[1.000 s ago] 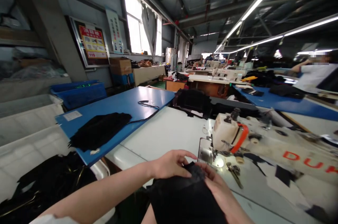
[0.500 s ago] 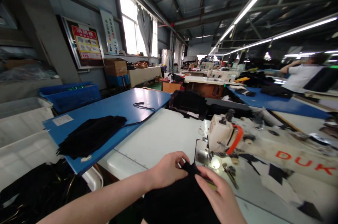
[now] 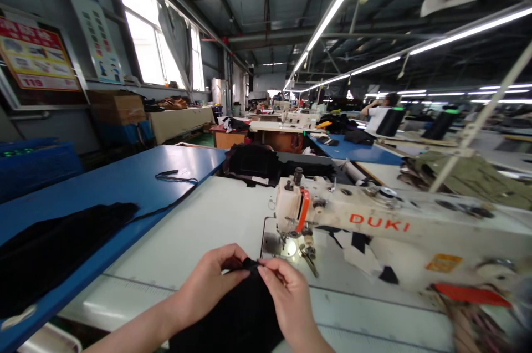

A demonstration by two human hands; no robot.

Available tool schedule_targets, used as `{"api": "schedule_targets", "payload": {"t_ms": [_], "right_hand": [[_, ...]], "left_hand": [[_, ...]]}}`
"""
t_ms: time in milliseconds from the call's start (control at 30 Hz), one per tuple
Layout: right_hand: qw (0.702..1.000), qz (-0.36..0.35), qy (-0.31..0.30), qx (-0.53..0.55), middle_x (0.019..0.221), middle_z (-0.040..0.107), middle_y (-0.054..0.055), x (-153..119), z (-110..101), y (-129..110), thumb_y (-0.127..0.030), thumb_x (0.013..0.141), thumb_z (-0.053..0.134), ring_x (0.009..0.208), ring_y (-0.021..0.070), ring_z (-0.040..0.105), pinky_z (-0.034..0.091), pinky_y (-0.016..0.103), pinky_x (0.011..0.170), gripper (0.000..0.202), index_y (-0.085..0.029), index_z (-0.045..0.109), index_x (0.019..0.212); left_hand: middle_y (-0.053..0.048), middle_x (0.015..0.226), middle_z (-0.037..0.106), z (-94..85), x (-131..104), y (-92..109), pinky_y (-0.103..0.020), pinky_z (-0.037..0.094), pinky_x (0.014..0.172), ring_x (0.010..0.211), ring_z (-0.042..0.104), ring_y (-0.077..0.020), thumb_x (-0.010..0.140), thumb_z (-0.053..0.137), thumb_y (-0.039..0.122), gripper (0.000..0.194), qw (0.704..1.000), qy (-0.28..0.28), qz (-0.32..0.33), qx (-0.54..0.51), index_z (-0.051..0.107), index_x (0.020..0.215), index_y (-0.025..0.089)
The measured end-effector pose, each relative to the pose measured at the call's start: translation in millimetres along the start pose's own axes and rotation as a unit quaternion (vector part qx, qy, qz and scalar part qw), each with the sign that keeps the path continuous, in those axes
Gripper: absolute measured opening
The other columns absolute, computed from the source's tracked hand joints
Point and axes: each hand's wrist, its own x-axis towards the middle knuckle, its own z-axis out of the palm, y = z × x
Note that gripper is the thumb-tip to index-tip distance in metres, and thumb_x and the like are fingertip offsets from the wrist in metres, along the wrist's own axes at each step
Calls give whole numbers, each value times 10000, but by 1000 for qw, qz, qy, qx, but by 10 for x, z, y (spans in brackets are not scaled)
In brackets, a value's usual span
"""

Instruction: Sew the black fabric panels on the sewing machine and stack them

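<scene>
Black fabric (image 3: pixel 233 314) hangs from both hands in front of the sewing machine (image 3: pixel 357 217), over the near edge of its pale table (image 3: pixel 220 209). My left hand (image 3: pixel 211 275) pinches the top edge of the fabric between thumb and fingers. Close beside it, my right hand (image 3: pixel 286 292) pinches the same edge, fingertips nearly touching the left ones. The lit needle area (image 3: pixel 286 245) lies just beyond my right hand. The lower part of the fabric runs out of the picture.
At the left, a blue table (image 3: pixel 178 159) bears a black fabric pile (image 3: pixel 70 236) and a dark cord (image 3: pixel 174 177). Behind the machine lies more black cloth (image 3: pixel 253 162). Fabric scraps (image 3: pixel 361 250) lie under the machine arm. Farther right is a person (image 3: pixel 376 114) in white.
The view has turned right, showing more of the machine. My right fingers have closed in on the fabric edge, nearer to my left fingertips.
</scene>
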Motion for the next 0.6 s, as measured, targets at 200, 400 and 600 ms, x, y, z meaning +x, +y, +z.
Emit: {"api": "schedule_targets", "payload": {"t_ms": [200, 400, 600], "right_hand": [[983, -128, -8, -128, 919, 666, 49, 72, -183, -56, -278, 876, 495, 886, 194, 597, 461, 298, 803, 192, -212, 673, 904], [871, -177, -7, -458, 977, 646, 74, 353, -1183, 229, -221, 908, 397, 930, 207, 574, 450, 344, 827, 257, -205, 646, 970], [801, -154, -53, -575, 965, 653, 67, 744, -1781, 507, -174, 845, 480, 874, 213, 592, 447, 322, 791, 206, -198, 673, 915]], "left_hand": [[-36, 932, 655, -356, 69, 205, -312, 463, 817, 871, 600, -211, 795, 498, 167, 199, 949, 88, 162, 256, 643, 919, 222], [-90, 995, 633, -157, 240, -203, -371, 469, 852, 931, 582, -232, 873, 391, 124, 264, 880, 58, 263, 391, 626, 973, 190], [-62, 830, 588, 420, 323, -692, -324, 507, 725, 812, 553, -202, 738, 377, -26, 287, 901, 36, 241, 360, 570, 828, 167]]}}
